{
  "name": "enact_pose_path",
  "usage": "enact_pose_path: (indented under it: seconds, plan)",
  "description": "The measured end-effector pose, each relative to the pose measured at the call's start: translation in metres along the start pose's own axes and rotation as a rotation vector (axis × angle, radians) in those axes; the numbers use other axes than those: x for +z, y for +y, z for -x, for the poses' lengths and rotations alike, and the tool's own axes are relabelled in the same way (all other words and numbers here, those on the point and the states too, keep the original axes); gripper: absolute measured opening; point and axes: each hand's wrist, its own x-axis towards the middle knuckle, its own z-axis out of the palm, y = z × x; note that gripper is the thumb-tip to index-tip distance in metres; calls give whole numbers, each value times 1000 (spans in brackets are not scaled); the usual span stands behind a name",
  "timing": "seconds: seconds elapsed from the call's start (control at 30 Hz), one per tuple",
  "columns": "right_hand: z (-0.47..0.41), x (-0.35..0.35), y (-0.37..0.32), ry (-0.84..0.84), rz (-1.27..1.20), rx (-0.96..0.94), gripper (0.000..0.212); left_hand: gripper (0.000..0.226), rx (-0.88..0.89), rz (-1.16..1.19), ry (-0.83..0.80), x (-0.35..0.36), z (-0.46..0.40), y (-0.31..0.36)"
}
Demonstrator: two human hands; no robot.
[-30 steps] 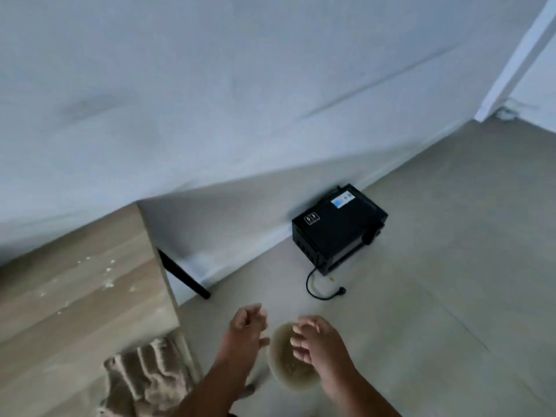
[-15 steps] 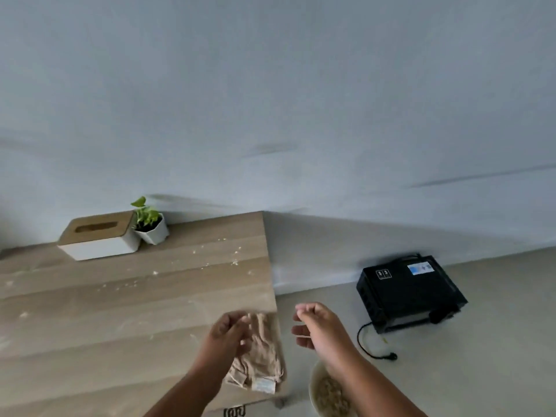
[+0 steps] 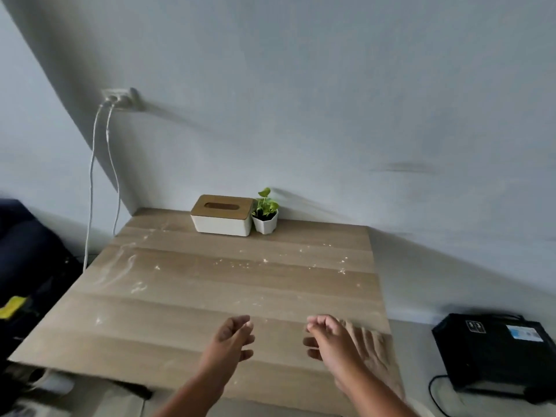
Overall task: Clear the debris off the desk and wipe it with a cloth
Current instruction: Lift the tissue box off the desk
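Both hands hang above the near part of the wooden bench (image 3: 210, 296) and hold nothing. The left hand (image 3: 231, 338) has its fingers loosely curled, thumb and fingertips apart. The right hand (image 3: 328, 335) is also loosely curled and relaxed, with no thing between its fingers. The beige cloth (image 3: 373, 353) lies crumpled on the bench at the near right corner, just beside the right hand and partly hidden behind the right wrist and forearm; whether the hand touches it I cannot tell. The left hand is well apart from the cloth. Pale crumbs (image 3: 341, 270) are scattered over the middle and far right of the bench, well ahead of both hands, and whitish smears (image 3: 123, 266) mark the far left part. At the far edge, against the wall, a white tissue box (image 3: 222, 216) with a wooden lid stands touching a small potted plant (image 3: 265, 213). On the floor to the right sits a black appliance (image 3: 493, 353).
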Motion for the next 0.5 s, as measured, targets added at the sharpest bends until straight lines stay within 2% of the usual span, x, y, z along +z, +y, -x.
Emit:
enact_pose_path:
  seconds: [0.23, 0.5]
  plan:
    - [-3, 92, -11, -35, 16, -21, 12, 13, -14, -1, 51, -91, -31, 15]
    - [-28, 131, -30, -32, 36, -18, 12, 14, -19, 53, 47, -116, -66, 38]
